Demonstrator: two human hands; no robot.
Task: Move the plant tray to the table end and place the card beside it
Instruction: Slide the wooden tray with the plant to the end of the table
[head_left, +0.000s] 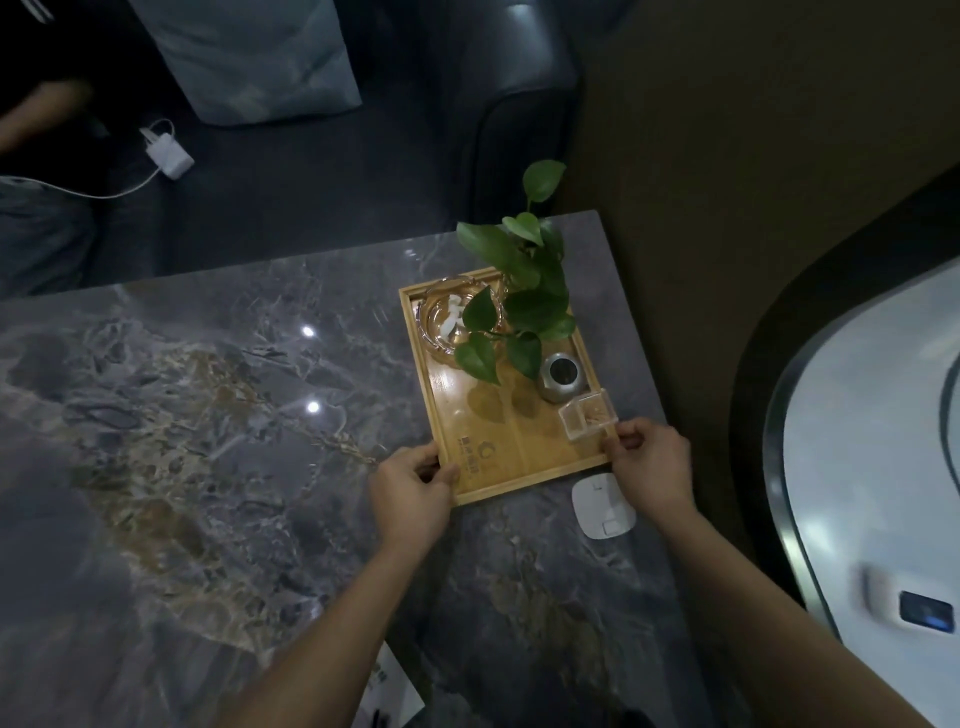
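Note:
A wooden plant tray (524, 457) lies on the grey marble table (208, 415), close to its far right corner. It carries a green leafy plant (519, 306), a glass ashtray (452, 322), a small grey metal pot (560, 375) and a clear plastic box (587, 413). My left hand (410, 488) grips the tray's near left corner. My right hand (649, 457) grips its near right corner. A white card (392, 691) lies near the table's front edge, partly hidden under my left forearm.
A white square device (602, 512) rests on the table just below the tray, under my right wrist. A dark sofa with a pale cushion (249, 57) and a white charger (169, 150) stands beyond the table. A white curved object (883, 467) fills the right.

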